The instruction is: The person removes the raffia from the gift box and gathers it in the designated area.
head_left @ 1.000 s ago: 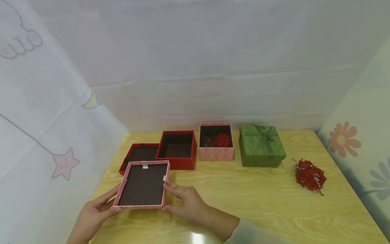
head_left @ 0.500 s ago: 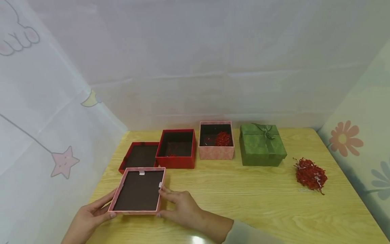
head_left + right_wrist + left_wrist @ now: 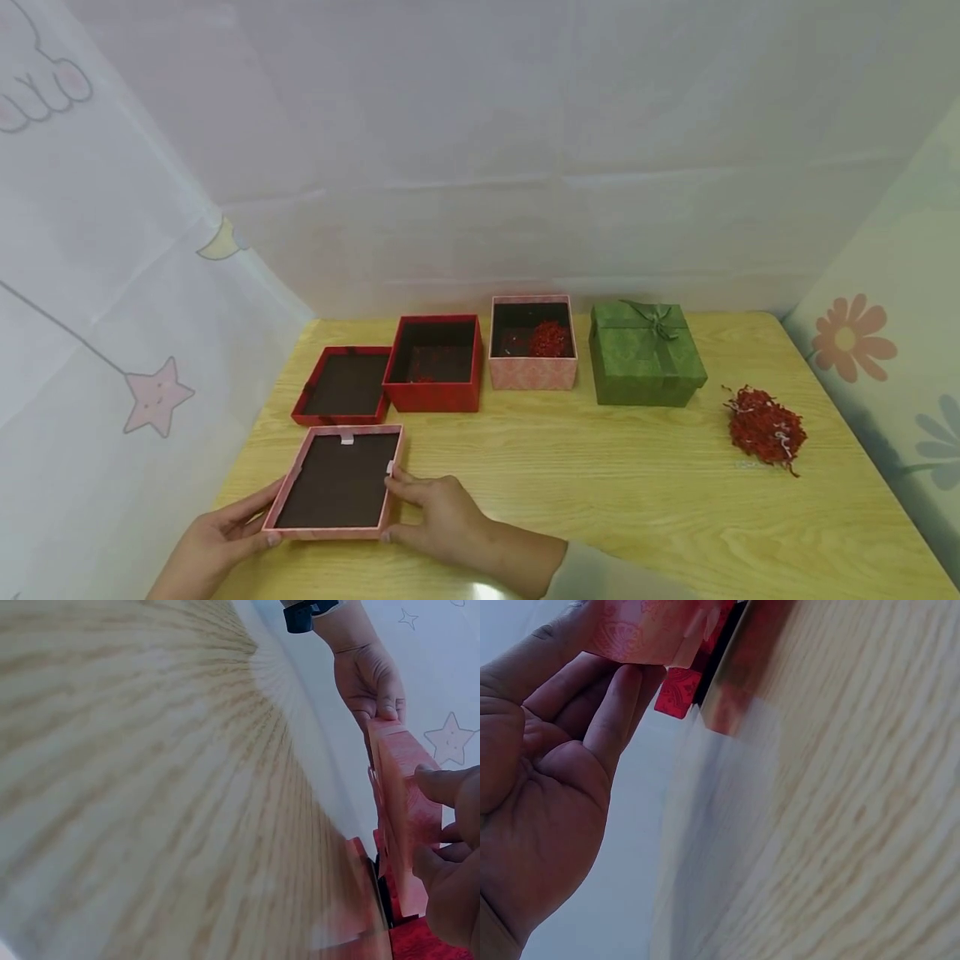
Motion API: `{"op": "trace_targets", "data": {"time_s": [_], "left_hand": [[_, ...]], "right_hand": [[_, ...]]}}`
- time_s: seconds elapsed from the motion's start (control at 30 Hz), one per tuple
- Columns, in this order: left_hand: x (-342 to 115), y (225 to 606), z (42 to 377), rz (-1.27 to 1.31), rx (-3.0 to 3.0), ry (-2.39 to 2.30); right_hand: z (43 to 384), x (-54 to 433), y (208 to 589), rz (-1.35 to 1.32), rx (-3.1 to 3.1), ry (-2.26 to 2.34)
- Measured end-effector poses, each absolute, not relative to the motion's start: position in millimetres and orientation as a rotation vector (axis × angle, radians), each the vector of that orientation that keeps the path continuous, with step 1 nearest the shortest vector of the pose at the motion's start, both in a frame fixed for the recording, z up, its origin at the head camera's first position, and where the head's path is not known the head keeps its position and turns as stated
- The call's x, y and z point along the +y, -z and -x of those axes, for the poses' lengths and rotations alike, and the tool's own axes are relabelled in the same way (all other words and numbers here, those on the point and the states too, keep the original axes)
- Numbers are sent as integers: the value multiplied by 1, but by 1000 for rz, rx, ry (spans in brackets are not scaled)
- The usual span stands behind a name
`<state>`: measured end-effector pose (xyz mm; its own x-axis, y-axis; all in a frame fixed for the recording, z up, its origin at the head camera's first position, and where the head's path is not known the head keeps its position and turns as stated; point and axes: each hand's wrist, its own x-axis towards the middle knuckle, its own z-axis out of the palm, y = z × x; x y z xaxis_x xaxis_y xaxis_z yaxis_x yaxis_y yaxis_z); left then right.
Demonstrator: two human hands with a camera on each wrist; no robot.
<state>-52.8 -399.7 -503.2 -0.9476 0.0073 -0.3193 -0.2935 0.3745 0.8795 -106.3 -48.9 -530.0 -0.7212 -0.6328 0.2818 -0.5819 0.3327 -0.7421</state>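
L hand & R hand gripping pink lid, opp. sides, nr red lid

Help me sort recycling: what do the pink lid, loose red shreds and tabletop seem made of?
Pink lid: probably paper-covered card, fairly matte; swirling pattern, crisp edges.
Red shreds: likely crinkled paper, matte; thin curly strands.
Tabletop: wood or laminate, glossy; grain and glare show.

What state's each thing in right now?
pink lid: inner side up, held
red lid: inner side up
red box: open, few shreds inside
pink box: open, red clump inside
green box: closed, bow on top
paper heap: loose, unboxed
left hand: grips pink lid
right hand: grips pink lid
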Motion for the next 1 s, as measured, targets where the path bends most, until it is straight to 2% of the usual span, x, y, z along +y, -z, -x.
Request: {"op": "trace_targets", "data": {"time_s": [0.37,1.0], "left_hand": [[-405,507,63,244,2346,-1491],[-414,527,84,221,2299,-1612]], "right_hand": [[111,-57,539,1104,2587,1236],[122,-65,538,1058,2668,1103]]}}
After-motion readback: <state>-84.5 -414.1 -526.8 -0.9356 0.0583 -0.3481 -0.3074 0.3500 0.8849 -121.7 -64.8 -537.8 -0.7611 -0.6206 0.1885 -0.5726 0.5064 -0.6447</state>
